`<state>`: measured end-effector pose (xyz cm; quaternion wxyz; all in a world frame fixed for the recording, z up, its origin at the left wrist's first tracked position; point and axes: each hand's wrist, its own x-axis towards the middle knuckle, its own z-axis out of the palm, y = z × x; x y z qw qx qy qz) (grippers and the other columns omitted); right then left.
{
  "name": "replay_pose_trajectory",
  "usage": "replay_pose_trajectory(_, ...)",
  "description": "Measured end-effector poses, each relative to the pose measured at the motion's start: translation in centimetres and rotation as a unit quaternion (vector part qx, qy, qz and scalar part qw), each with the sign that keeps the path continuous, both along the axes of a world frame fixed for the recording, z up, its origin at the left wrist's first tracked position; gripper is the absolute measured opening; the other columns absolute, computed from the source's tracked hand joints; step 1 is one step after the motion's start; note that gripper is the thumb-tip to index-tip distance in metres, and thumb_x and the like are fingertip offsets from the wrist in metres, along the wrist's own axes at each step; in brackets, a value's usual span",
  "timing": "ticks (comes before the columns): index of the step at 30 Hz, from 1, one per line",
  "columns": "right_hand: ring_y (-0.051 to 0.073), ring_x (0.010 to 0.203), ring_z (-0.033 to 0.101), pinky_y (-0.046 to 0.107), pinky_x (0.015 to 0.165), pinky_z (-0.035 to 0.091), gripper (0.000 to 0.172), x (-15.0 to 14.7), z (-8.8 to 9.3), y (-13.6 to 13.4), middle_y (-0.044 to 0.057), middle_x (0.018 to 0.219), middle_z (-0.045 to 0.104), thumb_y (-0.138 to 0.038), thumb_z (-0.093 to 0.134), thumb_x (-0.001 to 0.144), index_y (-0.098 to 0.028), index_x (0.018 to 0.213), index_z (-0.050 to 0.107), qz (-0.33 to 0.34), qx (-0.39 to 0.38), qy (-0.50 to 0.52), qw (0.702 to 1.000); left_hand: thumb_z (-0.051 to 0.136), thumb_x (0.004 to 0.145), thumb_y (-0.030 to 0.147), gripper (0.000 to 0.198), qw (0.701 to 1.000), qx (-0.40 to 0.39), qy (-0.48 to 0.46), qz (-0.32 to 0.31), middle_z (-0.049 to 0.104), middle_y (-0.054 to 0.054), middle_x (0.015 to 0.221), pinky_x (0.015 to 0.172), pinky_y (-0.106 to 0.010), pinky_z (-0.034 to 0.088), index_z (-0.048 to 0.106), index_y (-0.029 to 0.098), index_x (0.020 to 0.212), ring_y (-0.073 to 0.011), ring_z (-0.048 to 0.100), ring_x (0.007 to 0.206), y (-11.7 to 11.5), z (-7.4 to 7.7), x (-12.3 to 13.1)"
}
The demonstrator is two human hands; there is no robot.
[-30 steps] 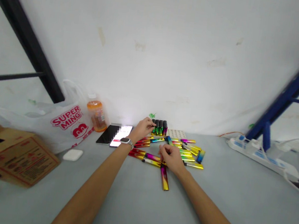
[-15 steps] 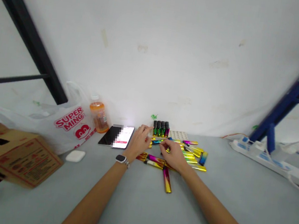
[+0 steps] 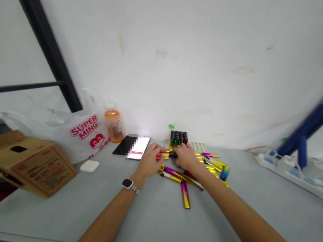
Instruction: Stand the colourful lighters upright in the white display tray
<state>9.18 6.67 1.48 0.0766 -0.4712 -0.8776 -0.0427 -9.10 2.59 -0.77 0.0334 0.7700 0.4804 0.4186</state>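
Shiny metallic lighters in gold, purple and blue lie loosely about the middle of the table. My left hand [image 3: 150, 160], with a watch [image 3: 127, 183] on its wrist, is closed round a red and gold lighter [image 3: 166, 151]. My right hand [image 3: 185, 157] reaches in beside it with fingers bent together, just in front of a block of upright black-topped lighters [image 3: 178, 138]. What its fingertips hold, if anything, is hidden. A purple and gold lighter [image 3: 185, 195] lies nearest me, and a blue one [image 3: 225, 172] is at the right of the pile.
A pale tray with holes [image 3: 201, 147] sits under and beside the upright lighters. To the left are a tablet [image 3: 126, 146], an orange drink bottle [image 3: 114, 125], a plastic bag [image 3: 74, 138], a white case [image 3: 90, 166] and a cardboard box [image 3: 42, 165]. A power strip [image 3: 292, 174] lies right.
My right hand has moved from the loose pile toward the upright lighters. A red and gold lighter now shows in my left hand. The whole view has shifted slightly.
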Motion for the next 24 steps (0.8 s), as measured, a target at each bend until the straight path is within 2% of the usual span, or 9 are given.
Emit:
replay_pose_trajectory(3,0.027,0.103,0.06,0.036,0.09,0.038,0.029,0.6,-0.1,-0.5,0.013,0.108,0.071,-0.011,0.059,0.075,-0.016,0.102,0.07,0.001,-0.009,0.051,0.999,0.049,0.087,0.013,0.02,0.999,-0.005,-0.051,0.01,0.059,-0.005,0.096,0.088,-0.037,0.051,0.065,0.02,0.097,-0.0196,0.058,0.095,0.0,0.1,-0.2)
replay_pose_trajectory(5,0.024,0.095,0.062,0.033,0.083,0.042,0.026,1.1,-0.2,-1.1,0.01,0.104,0.071,-0.016,0.06,0.078,-0.017,0.101,0.069,-0.005,-0.012,0.15,0.989,0.051,0.089,0.018,0.018,0.994,-0.011,-0.104,0.015,0.059,-0.005,0.099,0.084,-0.034,0.053,0.064,0.02,0.101,-0.0175,0.059,0.091,-0.2,0.1,0.1)
replay_pose_trajectory(7,0.02,0.083,0.063,0.029,0.075,0.044,0.021,1.5,-0.5,-2.0,0.006,0.096,0.072,-0.021,0.06,0.08,-0.018,0.099,0.069,-0.007,-0.026,0.278,0.96,0.055,0.09,0.026,0.02,0.988,-0.021,-0.154,0.011,0.059,-0.006,0.103,0.079,-0.031,0.054,0.063,0.02,0.107,-0.0162,0.06,0.089,-0.6,0.1,0.9)
replay_pose_trajectory(9,0.017,0.074,0.062,0.027,0.069,0.045,0.02,1.6,-0.9,-3.0,0.004,0.087,0.071,-0.024,0.061,0.081,-0.018,0.098,0.068,0.004,-0.057,0.394,0.917,0.06,0.089,0.033,0.026,0.981,-0.036,-0.192,-0.006,0.06,-0.006,0.104,0.077,-0.029,0.054,0.063,0.02,0.111,-0.0164,0.061,0.091,-1.1,0.1,2.1)
replay_pose_trajectory(11,0.016,0.069,0.061,0.027,0.066,0.045,0.022,1.7,-1.4,-3.9,0.003,0.083,0.071,-0.027,0.06,0.082,-0.018,0.1,0.068,0.018,-0.091,0.469,0.878,0.063,0.087,0.036,0.027,0.973,-0.052,-0.224,-0.031,0.061,-0.006,0.104,0.075,-0.028,0.054,0.065,0.02,0.109,-0.0169,0.061,0.094,-1.5,0.0,3.2)
replay_pose_trajectory(14,0.015,0.066,0.058,0.026,0.063,0.045,0.022,1.7,-2.3,-5.0,0.002,0.076,0.069,-0.03,0.06,0.082,-0.017,0.097,0.07,0.016,-0.098,0.515,0.852,0.064,0.086,0.037,0.023,0.96,-0.072,-0.26,-0.075,0.064,-0.007,0.104,0.075,-0.027,0.053,0.068,0.02,0.101,-0.018,0.062,0.096,-1.7,-0.5,4.4)
replay_pose_trajectory(19,0.015,0.06,0.056,0.026,0.056,0.043,0.026,1.8,-3.1,-6.1,0.001,0.069,0.067,-0.034,0.062,0.082,-0.017,0.1,0.072,-0.018,-0.101,0.525,0.845,0.069,0.082,0.036,0.021,0.945,-0.089,-0.3,-0.099,0.067,-0.007,0.1,0.08,-0.03,0.053,0.067,0.018,0.092,-0.0194,0.064,0.096,-1.5,-1.1,4.9)
replay_pose_trajectory(22,0.013,0.057,0.054,0.025,0.054,0.043,0.035,2.0,-2.9,-6.4,0.003,0.081,0.07,-0.037,0.064,0.081,-0.018,0.11,0.068,-0.02,-0.106,0.538,0.836,0.064,0.086,0.037,0.021,0.927,-0.109,-0.337,-0.125,0.068,-0.007,0.103,0.085,-0.031,0.051,0.059,0.018,0.096,-0.0187,0.064,0.098,-1.7,-0.8,5.0)
replay_pose_trajectory(24,0.012,0.058,0.055,0.025,0.055,0.045,0.036,2.2,-2.8,-6.4,0.005,0.09,0.07,-0.036,0.065,0.081,-0.018,0.113,0.065,-0.012,-0.084,0.55,0.831,0.058,0.091,0.039,0.021,0.912,-0.117,-0.367,-0.138,0.068,-0.006,0.098,0.083,-0.03,0.051,0.052,0.02,0.099,-0.0162,0.065,0.092,-1.9,-0.4,5.1)
